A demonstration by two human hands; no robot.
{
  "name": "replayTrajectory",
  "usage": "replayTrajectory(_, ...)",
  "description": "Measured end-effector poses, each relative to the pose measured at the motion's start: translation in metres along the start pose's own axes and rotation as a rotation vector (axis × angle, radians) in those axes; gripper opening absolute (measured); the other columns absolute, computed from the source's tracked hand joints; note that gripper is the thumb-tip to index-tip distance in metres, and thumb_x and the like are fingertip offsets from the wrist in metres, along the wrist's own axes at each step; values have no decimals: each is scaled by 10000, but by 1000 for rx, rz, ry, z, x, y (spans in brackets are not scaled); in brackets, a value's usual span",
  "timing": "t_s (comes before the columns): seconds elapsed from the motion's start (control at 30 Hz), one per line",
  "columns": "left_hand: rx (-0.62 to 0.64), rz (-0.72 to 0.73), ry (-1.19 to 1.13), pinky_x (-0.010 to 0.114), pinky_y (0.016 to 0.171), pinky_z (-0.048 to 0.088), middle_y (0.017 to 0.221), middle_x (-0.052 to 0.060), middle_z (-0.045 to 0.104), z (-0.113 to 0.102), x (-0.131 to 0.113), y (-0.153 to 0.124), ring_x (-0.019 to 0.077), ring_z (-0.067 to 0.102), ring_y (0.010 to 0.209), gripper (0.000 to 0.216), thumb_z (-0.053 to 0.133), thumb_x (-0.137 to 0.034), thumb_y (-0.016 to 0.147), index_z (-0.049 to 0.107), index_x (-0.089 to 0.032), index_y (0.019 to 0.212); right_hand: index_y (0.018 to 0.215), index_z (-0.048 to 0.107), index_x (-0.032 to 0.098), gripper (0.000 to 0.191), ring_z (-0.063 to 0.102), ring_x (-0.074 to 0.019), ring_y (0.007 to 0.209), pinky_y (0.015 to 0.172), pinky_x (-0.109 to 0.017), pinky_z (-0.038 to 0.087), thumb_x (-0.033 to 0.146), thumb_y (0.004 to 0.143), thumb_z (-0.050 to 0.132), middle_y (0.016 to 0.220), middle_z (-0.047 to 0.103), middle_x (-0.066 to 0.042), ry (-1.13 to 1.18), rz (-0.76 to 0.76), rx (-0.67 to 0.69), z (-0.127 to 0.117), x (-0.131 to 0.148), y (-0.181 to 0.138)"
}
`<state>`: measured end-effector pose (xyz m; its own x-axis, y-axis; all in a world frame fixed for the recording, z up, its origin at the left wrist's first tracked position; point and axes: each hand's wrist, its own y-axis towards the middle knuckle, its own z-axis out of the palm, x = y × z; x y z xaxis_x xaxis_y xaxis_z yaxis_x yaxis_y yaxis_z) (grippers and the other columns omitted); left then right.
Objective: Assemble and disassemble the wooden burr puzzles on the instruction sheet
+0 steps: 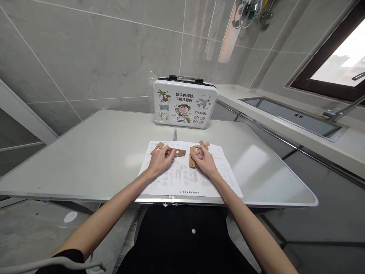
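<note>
Both my hands rest on a printed instruction sheet (pixel 199 184) spread on a white folding table (pixel 94 160). My left hand (pixel 160 160) has its fingers curled over a wooden puzzle piece (pixel 179 152) that sticks out to its right. Another wooden piece (pixel 157 148) lies just left of its fingertips. My right hand (pixel 204 160) pinches a wooden piece (pixel 192 157) that stands along its left side. A further small wooden piece (pixel 204 144) lies just beyond that hand.
A white cartoon-printed case (pixel 184 103) marked TRAVEL stands at the table's far edge against the tiled wall. To the right runs a counter with a sink (pixel 296 114) and a tap (pixel 342 110) below a window. A cable (pixel 54 262) crosses the lower left.
</note>
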<state>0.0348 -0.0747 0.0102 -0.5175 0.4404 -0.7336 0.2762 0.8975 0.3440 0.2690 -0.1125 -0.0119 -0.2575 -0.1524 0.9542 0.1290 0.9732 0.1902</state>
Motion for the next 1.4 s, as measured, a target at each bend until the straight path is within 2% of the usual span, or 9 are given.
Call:
replayTrajectory(0.07, -33, 36, 72, 381, 758, 403, 668, 23, 621, 1, 1, 1, 236, 562, 744, 349, 604, -443, 974, 540, -236, 700, 1282, 626, 219, 477, 599, -172, 563, 621, -309, 498, 520, 915, 671, 735, 653, 33, -151, -78, -6, 1, 0, -1)
replayTrajectory(0.17, -10, 100, 136, 380, 748, 388, 680, 33, 603, 3, 4, 1, 234, 544, 749, 382, 622, -445, 956, 537, -230, 652, 1204, 666, 211, 369, 617, -191, 608, 662, -315, 501, 485, 970, 587, 684, 628, 31, -300, -136, 2, 1, 0, -3)
replayTrajectory(0.33, 61, 192, 186, 382, 712, 375, 706, 64, 605, 7, 11, 0, 233, 530, 727, 458, 598, -452, 984, 540, -223, 592, 1021, 715, 238, 248, 586, -198, 586, 655, -322, 450, 426, 993, 556, 612, 595, 34, -411, -137, 13, 2, -1, -4)
replayTrajectory(0.73, 155, 300, 263, 426, 817, 404, 661, 65, 515, 9, 2, -6, 265, 494, 787, 454, 640, -314, 950, 466, -229, 539, 1029, 715, 249, 217, 623, -207, 633, 617, -303, 373, 354, 1012, 527, 646, 637, 20, -600, -130, 23, 4, -8, -5)
replayTrajectory(0.83, 157, 321, 265, 440, 857, 421, 769, 74, 577, 7, 0, -7, 275, 521, 846, 356, 634, -351, 966, 536, -226, 647, 1052, 710, 244, 227, 633, -206, 640, 622, -304, 377, 364, 1028, 519, 659, 648, 19, -611, -134, 28, 3, -8, -4)
replayTrajectory(0.97, 220, 415, 220, 464, 985, 458, 1132, 119, 650, 3, -3, -9, 319, 573, 1089, 270, 699, -485, 948, 640, -222, 954, 1070, 707, 243, 233, 637, -208, 639, 629, -305, 380, 373, 1038, 517, 656, 650, 19, -620, -143, 35, 3, -9, -4)
replayTrajectory(1.07, 257, 458, 181, 514, 1122, 427, 1390, 163, 595, 3, -3, -9, 369, 524, 1318, 516, 802, -587, 861, 635, -227, 1191, 1078, 708, 240, 235, 639, -211, 644, 629, -306, 379, 372, 1037, 517, 663, 659, 16, -620, -151, 36, 3, -9, -4)
replayTrajectory(1.17, 305, 439, 138, 571, 1198, 383, 1539, 193, 519, 4, 0, -8, 408, 455, 1453, 775, 860, -642, 787, 574, -242, 1386, 1092, 709, 237, 243, 639, -214, 645, 630, -308, 378, 378, 1035, 519, 668, 668, 11, -612, -161, 40, 4, -9, -4)
replayTrajectory(1.4, 372, 376, 80, 604, 1241, 361, 1625, 219, 460, 7, 9, -6, 434, 422, 1523, 998, 888, -664, 739, 472, -238, 1541, 1159, 699, 244, 228, 681, -210, 679, 673, -306, 432, 352, 1032, 542, 772, 748, -1, -532, -221, 131, 6, 0, -7)
